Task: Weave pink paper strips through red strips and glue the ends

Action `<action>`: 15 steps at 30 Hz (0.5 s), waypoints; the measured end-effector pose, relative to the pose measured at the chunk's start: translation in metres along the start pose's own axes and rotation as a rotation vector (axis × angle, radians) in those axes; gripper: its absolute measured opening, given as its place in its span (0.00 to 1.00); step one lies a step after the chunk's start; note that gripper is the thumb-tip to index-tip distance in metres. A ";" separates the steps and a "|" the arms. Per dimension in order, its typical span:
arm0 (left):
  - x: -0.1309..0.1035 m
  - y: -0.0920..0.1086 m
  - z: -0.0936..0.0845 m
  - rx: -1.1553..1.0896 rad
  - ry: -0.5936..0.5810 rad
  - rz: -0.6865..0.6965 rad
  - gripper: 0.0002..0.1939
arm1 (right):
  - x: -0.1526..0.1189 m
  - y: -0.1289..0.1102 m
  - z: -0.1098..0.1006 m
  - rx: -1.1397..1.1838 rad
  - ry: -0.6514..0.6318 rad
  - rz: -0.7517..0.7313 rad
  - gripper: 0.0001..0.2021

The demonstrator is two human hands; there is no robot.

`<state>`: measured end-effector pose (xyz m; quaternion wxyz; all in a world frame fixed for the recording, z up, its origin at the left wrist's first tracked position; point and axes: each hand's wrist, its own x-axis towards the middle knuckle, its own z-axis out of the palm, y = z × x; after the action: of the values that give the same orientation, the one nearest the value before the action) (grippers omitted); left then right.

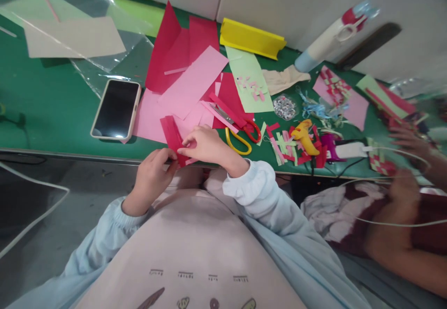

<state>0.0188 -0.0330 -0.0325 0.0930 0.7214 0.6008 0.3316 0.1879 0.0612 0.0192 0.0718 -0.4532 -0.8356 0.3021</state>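
Between my two hands at the table's front edge is a narrow folded strip of red paper [171, 133]. My left hand [153, 174] pinches its lower end. My right hand [202, 145] has thumb and forefinger pressed together on its right side, with the exact grip partly hidden. Pink paper sheets [150, 118] lie under and behind the strip. Scissors with a red and a yellow handle [238, 146] rest just right of my right hand, their blades partly covered by red and pink strips.
A phone [116, 109] lies to the left. Rightward are paper scraps [284, 143], a yellow glue gun [305, 136], a dish of googly eyes [285, 107] and a white cable. A bottle [328, 36] leans at the back. A co-worker's hands [412, 146] are at far right.
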 end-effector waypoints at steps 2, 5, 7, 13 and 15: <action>0.000 0.000 0.000 -0.004 0.003 0.002 0.03 | 0.004 0.000 0.003 0.031 -0.015 0.031 0.11; -0.001 -0.001 0.000 -0.006 0.000 0.001 0.03 | 0.008 -0.001 0.009 0.075 0.004 0.076 0.12; -0.001 0.000 0.000 -0.006 -0.006 -0.008 0.02 | 0.009 -0.002 0.010 0.115 0.010 0.100 0.11; -0.001 0.000 0.000 -0.030 -0.006 -0.016 0.02 | -0.003 -0.003 0.001 0.251 0.069 0.023 0.08; -0.001 0.000 -0.001 -0.039 -0.013 -0.009 0.01 | -0.014 -0.001 -0.001 0.236 0.113 -0.036 0.07</action>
<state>0.0180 -0.0336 -0.0321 0.1125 0.7189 0.5969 0.3381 0.1955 0.0503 0.0227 0.1771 -0.4429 -0.7969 0.3707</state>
